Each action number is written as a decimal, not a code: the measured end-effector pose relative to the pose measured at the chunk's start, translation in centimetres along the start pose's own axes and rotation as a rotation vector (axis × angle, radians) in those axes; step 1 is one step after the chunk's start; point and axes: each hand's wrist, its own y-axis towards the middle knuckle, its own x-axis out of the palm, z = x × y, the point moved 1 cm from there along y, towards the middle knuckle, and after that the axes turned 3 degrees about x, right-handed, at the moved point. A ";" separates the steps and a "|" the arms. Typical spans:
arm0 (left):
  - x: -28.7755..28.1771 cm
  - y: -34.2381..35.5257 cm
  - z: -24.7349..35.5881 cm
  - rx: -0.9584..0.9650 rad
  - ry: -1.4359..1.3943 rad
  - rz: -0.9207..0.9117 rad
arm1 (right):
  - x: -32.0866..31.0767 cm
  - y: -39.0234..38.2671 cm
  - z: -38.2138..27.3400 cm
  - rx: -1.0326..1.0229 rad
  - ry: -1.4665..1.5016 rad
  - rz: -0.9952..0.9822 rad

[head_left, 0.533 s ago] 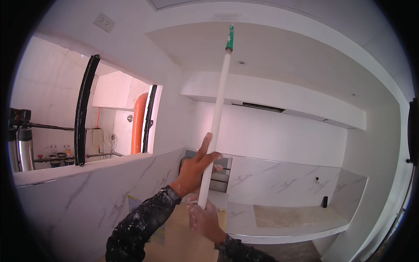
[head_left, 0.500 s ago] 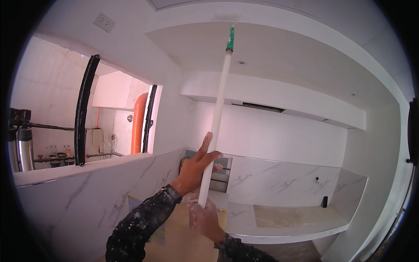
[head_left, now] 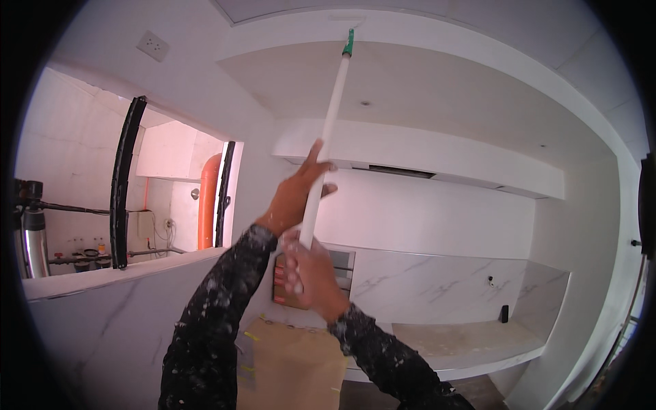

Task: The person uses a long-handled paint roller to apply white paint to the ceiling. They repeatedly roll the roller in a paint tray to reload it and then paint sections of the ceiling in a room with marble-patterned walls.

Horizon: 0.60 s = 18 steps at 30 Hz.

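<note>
A long white pole (head_left: 333, 113) slants up in front of me, topped by the green handle (head_left: 348, 44) of a paint roller. Its pale roller head (head_left: 347, 18) is against the white ceiling beam (head_left: 410, 31) and hard to make out. My left hand (head_left: 295, 195) braces the pole partway up; its index finger points upward and the other fingers curl loosely round the shaft. Lower down, my right hand (head_left: 313, 275) is closed round the bottom end of the pole. White specks cover both dark sleeves.
A window opening (head_left: 171, 184) with a black frame bar (head_left: 128, 181) is at left, an orange pipe (head_left: 209, 198) beyond it. Ahead runs a marble-patterned counter (head_left: 451, 365). Brown sheeting (head_left: 294, 362) lies low in front, and a wall socket (head_left: 153, 46) sits at upper left.
Both hands have risen with the pole, and the roller has gone higher up the beam. The view has tilted slightly too.
</note>
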 end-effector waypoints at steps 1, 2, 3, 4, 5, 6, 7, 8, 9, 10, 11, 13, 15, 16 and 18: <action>0.6 -1.7 0.9 0.003 -0.017 0.002 | -0.5 -1.5 1.0 0.076 -0.021 0.082; 1.2 -3.6 2.0 0.020 -0.022 0.015 | -1.0 -3.5 2.1 0.064 -0.017 0.053; 1.8 -5.6 3.0 -0.007 -0.032 -0.006 | -1.5 -5.4 3.4 0.139 -0.031 0.108; 2.3 -7.8 4.1 -0.016 -0.017 -0.015 | -1.9 -7.4 4.6 0.177 -0.036 0.120; 2.7 -9.9 5.1 -0.033 -0.031 -0.046 | -2.3 -9.3 5.7 0.232 -0.009 0.132; 2.9 -11.7 6.0 -0.023 -0.019 -0.060 | -2.7 -10.9 6.7 0.305 -0.013 0.186; 3.3 -13.0 6.7 -0.022 -0.040 -0.071 | -3.0 -12.3 7.4 0.281 -0.003 0.158; 3.6 -14.1 7.4 -0.003 -0.051 -0.069 | -3.3 -13.6 8.1 0.277 -0.024 0.171; 3.9 -14.7 7.9 0.016 -0.061 -0.064 | -3.7 -14.4 8.5 0.287 -0.062 0.198; 4.0 -14.9 8.2 0.036 -0.046 -0.052 | -4.0 -14.8 8.8 0.269 -0.039 0.180; 4.2 -14.9 8.5 0.057 -0.030 -0.041 | -4.2 -15.1 8.9 0.264 -0.030 0.176; 4.5 -14.3 8.7 0.089 -0.007 -0.024 | -4.8 -15.2 8.7 0.237 -0.040 0.173; 4.7 -13.2 8.7 0.110 0.030 -0.017 | -5.1 -14.7 8.0 0.160 -0.058 0.159; 4.7 -12.6 8.7 0.126 0.012 -0.008 | -5.2 -14.4 7.7 0.190 -0.064 0.166; 4.9 -11.8 8.8 0.146 0.029 0.009 | -5.3 -13.9 6.9 0.201 -0.039 0.160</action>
